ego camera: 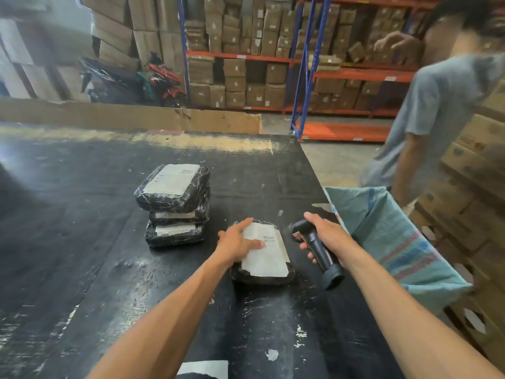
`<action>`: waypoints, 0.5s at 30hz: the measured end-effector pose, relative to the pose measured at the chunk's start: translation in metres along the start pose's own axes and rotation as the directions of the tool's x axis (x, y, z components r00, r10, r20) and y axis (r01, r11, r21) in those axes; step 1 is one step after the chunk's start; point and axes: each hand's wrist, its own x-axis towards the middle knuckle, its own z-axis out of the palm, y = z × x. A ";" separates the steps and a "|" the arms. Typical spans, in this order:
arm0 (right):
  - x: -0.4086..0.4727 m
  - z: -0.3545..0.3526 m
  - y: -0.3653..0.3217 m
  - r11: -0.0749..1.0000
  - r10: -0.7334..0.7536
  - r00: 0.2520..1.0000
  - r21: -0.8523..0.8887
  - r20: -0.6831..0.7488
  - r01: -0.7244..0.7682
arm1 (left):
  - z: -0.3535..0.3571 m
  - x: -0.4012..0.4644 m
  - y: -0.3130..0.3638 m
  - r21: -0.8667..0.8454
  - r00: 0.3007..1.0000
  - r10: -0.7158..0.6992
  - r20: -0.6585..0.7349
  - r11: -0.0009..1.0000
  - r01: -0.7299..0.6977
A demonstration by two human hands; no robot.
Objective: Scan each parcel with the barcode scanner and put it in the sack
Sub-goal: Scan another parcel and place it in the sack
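Head view shows a sack of green woven cloth hanging open at the right edge of a black table. Its inside is seen only a little, and I cannot tell if anything is in it.

On the table, near the front, lies one parcel in black wrap with a white label on top. The left hand rests flat on the left part of this parcel, fingers straight and spread, the forearm reaching in from below. The right hand grips the handle of a black scanner, fingers curled around it, thumb stretched forward on top. The scanner head points left toward the parcel label and is just beside the parcel, between the parcel and the sack.

Farther on the table, to the left, stands a stack of three similar black parcels with white labels, well apart from both hands.

Behind the table are shelves full of cardboard boxes. At the right stands a person in a grey shirt, beside more boxes.
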 end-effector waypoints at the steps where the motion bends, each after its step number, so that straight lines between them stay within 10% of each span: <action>1: 0.000 0.000 0.000 1.000 0.006 1.000 0.003 0.002 -0.006 | 0.001 0.000 -0.001 -0.065 1.000 0.009 -0.001 0.998 -0.009; 15: -0.019 0.013 -0.035 0.975 -0.151 0.987 0.171 0.056 0.139 | -0.019 -0.021 0.016 -0.182 0.918 0.291 -0.269 0.921 -0.345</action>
